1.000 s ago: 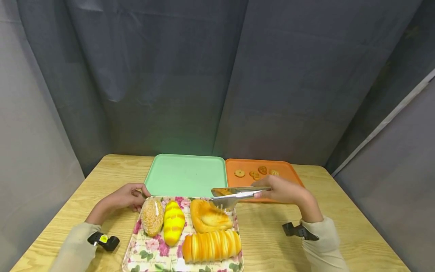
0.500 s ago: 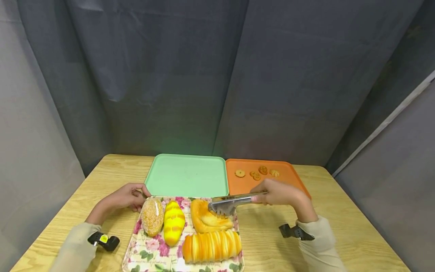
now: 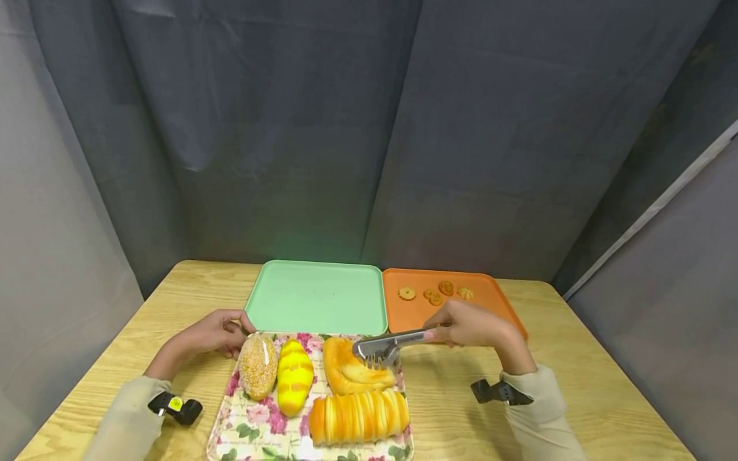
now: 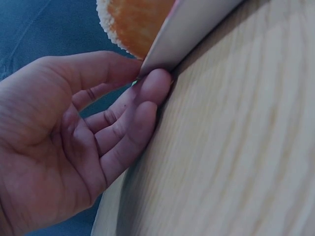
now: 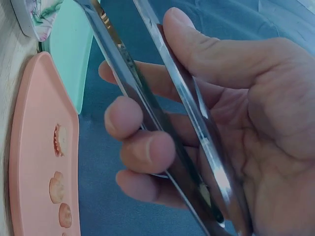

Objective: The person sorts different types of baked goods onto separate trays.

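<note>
My left hand [image 3: 213,333] pinches the far left corner of a floral tray [image 3: 230,422]; in the left wrist view, thumb and fingers [image 4: 156,86] meet at its pale edge. My right hand [image 3: 475,326] grips metal tongs [image 3: 409,338], with the fingers curled round one arm and the thumb on the other in the right wrist view. The toothed tong heads are over the right part of a folded golden bread [image 3: 340,368]. Nearer the front lies a ridged bread loaf [image 3: 359,417]. A yellow striped bread [image 3: 295,378] and a seeded oval bun [image 3: 258,368] lie on the left.
Behind the floral tray is a green tray [image 3: 317,298]. An orange tray [image 3: 490,301] adjoins it on the right and bears several small cookies [image 3: 407,293]. All stand on a wooden table [image 3: 576,384], with dark curtains [image 3: 369,141] behind.
The tongs have come down from above the floral tray's far right corner onto the folded bread, their heads tilting downward. My right hand has shifted slightly left; the left hand stays at the tray corner.
</note>
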{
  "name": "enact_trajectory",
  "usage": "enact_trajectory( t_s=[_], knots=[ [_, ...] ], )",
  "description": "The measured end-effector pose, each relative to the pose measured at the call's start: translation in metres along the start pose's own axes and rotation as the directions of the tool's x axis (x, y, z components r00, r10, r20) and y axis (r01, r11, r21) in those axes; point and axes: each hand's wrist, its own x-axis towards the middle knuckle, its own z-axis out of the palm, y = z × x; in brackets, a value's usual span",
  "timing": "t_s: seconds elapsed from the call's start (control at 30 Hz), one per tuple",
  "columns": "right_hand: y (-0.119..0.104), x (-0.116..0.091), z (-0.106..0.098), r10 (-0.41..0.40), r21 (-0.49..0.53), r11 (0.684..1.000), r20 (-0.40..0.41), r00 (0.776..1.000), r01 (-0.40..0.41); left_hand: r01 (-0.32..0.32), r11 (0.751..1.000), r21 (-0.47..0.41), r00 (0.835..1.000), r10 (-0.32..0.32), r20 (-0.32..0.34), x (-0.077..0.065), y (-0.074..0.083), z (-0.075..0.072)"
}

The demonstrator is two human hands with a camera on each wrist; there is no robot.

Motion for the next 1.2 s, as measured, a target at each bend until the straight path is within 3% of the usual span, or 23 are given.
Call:
enact_trajectory(
  t_s=[0.27, 0.67, 0.93, 1.2],
  knots=[
    [0.000, -0.003, 0.000, 0.012, -0.108, 0.994, -0.109, 0.994, -0.024, -0.005, 1.000, -0.009, 1.000, 0.005, 0.006, 0.001, -0.003, -0.001],
    [0.000, -0.003, -0.004, 0.018, -0.083, 0.996, -0.258, 0.966, -0.040, -0.023, 0.999, 0.032, 1.000, 0.023, 0.001, 0.004, 0.003, 0.000],
    [0.004, 0.002, 0.001, 0.169, 0.074, 0.985, -0.367, 0.915, -0.153, -0.022, 1.000, 0.005, 1.000, 0.022, 0.008, 0.005, 0.001, 0.006],
    [-0.005, 0.006, 0.007, 0.285, 0.048, 0.953, -0.479, 0.830, -0.299, -0.002, 1.000, -0.005, 1.000, 0.002, -0.013, 0.004, -0.003, 0.013]
  ],
)
